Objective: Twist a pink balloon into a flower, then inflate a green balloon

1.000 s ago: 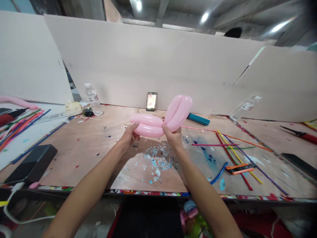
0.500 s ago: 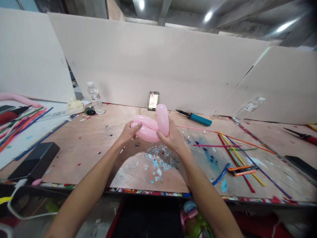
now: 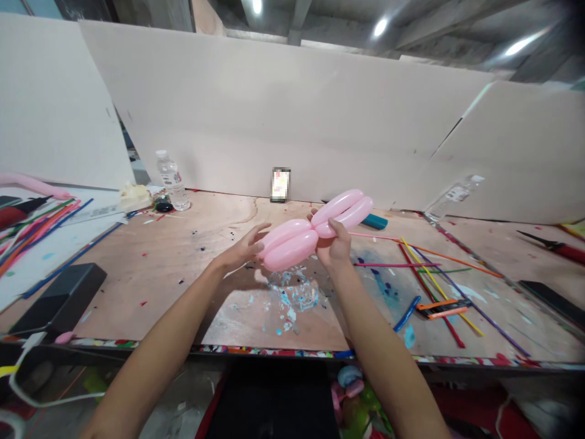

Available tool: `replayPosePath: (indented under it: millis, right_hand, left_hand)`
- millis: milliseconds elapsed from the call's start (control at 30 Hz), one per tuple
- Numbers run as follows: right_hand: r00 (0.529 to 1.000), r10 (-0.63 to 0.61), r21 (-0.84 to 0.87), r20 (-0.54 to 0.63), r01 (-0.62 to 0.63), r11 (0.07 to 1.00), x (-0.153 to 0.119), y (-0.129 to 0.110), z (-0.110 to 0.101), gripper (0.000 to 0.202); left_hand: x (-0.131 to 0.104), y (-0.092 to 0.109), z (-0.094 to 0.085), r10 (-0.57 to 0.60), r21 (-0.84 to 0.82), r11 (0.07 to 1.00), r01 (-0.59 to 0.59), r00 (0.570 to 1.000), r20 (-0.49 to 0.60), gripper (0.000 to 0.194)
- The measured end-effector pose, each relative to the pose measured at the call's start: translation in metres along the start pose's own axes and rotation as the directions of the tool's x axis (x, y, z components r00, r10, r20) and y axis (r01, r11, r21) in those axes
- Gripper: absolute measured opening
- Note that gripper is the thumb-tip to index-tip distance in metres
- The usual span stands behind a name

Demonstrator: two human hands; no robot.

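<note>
A pink balloon [image 3: 292, 242] with two pairs of long loops joined at a twist hangs over the middle of the table. My right hand [image 3: 336, 244] is closed round it near the twist, thumb on the right pair of loops. At the left end of the balloon, my left hand [image 3: 244, 247] has its fingers apart, with fingertips beside or lightly against the loops. Behind the right loops lies a teal pump [image 3: 377, 222], partly hidden.
Thin uninflated balloons [image 3: 439, 274] and an orange-and-black cutter [image 3: 443, 308] lie at the right. A black box [image 3: 59, 299] sits front left. Bottles [image 3: 172, 180] and a phone [image 3: 280, 185] stand by the white board [image 3: 274, 110].
The upright loop at the right has turned down to the right and now shows as a second pair of loops. My left hand has loosened its grip and its fingers have spread.
</note>
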State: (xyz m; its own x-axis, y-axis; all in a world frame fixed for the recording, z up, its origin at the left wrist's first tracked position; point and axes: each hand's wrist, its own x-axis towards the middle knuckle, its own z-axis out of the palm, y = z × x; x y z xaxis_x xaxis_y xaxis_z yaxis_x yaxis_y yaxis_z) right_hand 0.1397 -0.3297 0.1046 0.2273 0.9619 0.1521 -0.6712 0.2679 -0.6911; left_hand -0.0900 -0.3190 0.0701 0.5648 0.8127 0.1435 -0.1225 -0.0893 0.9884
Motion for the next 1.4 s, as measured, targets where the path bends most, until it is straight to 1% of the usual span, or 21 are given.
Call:
replayPosePath:
  millis: [67, 167, 233, 300, 367, 433, 533, 600, 633, 700, 767, 800, 867, 933, 1000, 1067, 1167, 1233, 1267, 1333, 1400]
  right_hand:
    - [1.000, 0.014, 0.005, 0.012, -0.014, 1.000, -0.002, 0.002, 0.001, 0.030]
    - [0.999, -0.003, 0.008, 0.048, 0.003, 1.000, -0.004, 0.006, 0.003, 0.029]
    - [0.998, -0.010, -0.006, 0.054, 0.010, 1.000, -0.003, 0.008, 0.002, 0.028]
    - [1.000, -0.019, -0.018, 0.013, 0.019, 1.000, -0.001, 0.011, 0.001, 0.028]
    - [0.999, -0.014, -0.025, -0.042, 0.013, 1.000, 0.003, 0.013, -0.001, 0.028]
    - [0.998, 0.008, -0.027, -0.059, -0.009, 1.000, 0.005, 0.013, -0.002, 0.026]
    - [1.000, 0.015, -0.023, -0.011, -0.015, 1.000, 0.003, 0.010, -0.002, 0.026]
    - [0.998, 0.039, -0.014, 0.058, -0.038, 0.999, -0.002, 0.006, 0.000, 0.029]
    - [0.993, 0.063, -0.010, 0.097, -0.062, 0.998, -0.004, 0.004, 0.001, 0.030]
    - [0.980, 0.114, -0.011, 0.163, -0.114, 0.993, -0.009, 0.001, 0.003, 0.033]
    - [0.974, 0.129, -0.021, 0.188, -0.127, 0.992, -0.010, 0.001, 0.004, 0.035]
    - [0.975, 0.125, -0.031, 0.185, -0.121, 0.992, -0.010, 0.001, 0.004, 0.036]
    - [0.990, 0.074, -0.057, 0.121, -0.068, 0.996, -0.006, 0.004, 0.003, 0.037]
    - [1.000, -0.001, -0.110, -0.001, 0.001, 0.994, -0.001, 0.009, 0.000, 0.040]
    - [0.990, -0.042, -0.157, -0.136, 0.020, 0.987, 0.005, 0.015, -0.004, 0.042]
    - [0.977, -0.007, -0.143, -0.211, -0.024, 0.989, 0.009, 0.020, -0.009, 0.041]
    - [0.978, 0.064, -0.068, -0.199, -0.079, 0.995, 0.011, 0.022, -0.014, 0.038]
    - [0.987, 0.080, -0.052, -0.138, -0.088, 0.995, 0.010, 0.019, -0.015, 0.036]
    - [0.992, 0.082, -0.053, -0.101, -0.087, 0.995, 0.010, 0.017, -0.015, 0.035]
    - [0.996, 0.086, -0.073, -0.029, -0.088, 0.993, 0.008, 0.013, -0.015, 0.033]
    - [0.993, 0.113, -0.107, 0.029, -0.110, 0.988, 0.007, 0.011, -0.014, 0.033]
  left_hand:
    - [0.001, -0.002, 0.003, -0.096, -0.089, 0.992, 0.095, 0.995, -0.018, 0.077]
    - [0.003, -0.001, 0.008, -0.046, 0.026, 0.999, 0.048, 0.997, -0.061, 0.069]
    - [0.004, 0.002, 0.009, 0.065, 0.219, 0.975, -0.035, 0.989, -0.131, 0.066]
    - [0.003, 0.005, 0.010, 0.277, 0.458, 0.875, -0.155, 0.937, -0.211, 0.063]
    - [0.001, 0.006, 0.011, 0.485, 0.647, 0.711, -0.276, 0.858, -0.167, 0.057]
    - [-0.002, 0.005, 0.012, 0.566, 0.704, 0.614, -0.356, 0.821, -0.078, 0.042]
    - [-0.003, 0.000, 0.016, 0.519, 0.629, 0.718, -0.298, 0.831, -0.200, 0.028]
    - [-0.001, -0.002, 0.020, 0.400, 0.473, 0.852, -0.223, 0.861, -0.314, 0.042]
    - [0.000, -0.002, 0.022, 0.308, 0.361, 0.913, -0.191, 0.902, -0.301, 0.053]
    - [0.001, -0.001, 0.027, 0.115, 0.100, 0.990, -0.104, 0.987, -0.110, 0.072]
    - [0.001, 0.002, 0.031, 0.020, -0.067, 0.998, -0.012, 0.993, 0.116, 0.079]
    - [0.001, 0.003, 0.032, 0.020, -0.071, 0.997, -0.010, 0.989, 0.144, 0.081]
    - [0.001, 0.003, 0.032, 0.097, 0.117, 0.988, -0.096, 0.995, -0.003, 0.085]
    - [0.001, 0.002, 0.029, 0.293, 0.494, 0.853, -0.167, 0.937, -0.190, 0.083]
    - [0.000, -0.001, 0.027, 0.497, 0.782, 0.593, -0.191, 0.851, -0.169, 0.063]
    - [0.000, -0.002, 0.025, 0.617, 0.897, 0.373, -0.237, 0.786, -0.049, 0.036]
    - [0.000, -0.002, 0.025, 0.752, 0.934, 0.263, -0.243, 0.658, -0.041, 0.029]
    - [0.002, -0.001, 0.023, 0.780, 0.923, 0.314, -0.224, 0.615, -0.116, 0.052]
    - [0.003, -0.001, 0.021, 0.767, 0.901, 0.373, -0.220, 0.620, -0.166, 0.067]
    - [0.007, -0.001, 0.016, 0.679, 0.802, 0.563, -0.201, 0.665, -0.310, 0.091]
    - [0.010, -0.001, 0.013, 0.517, 0.592, 0.785, -0.182, 0.720, -0.464, 0.095]
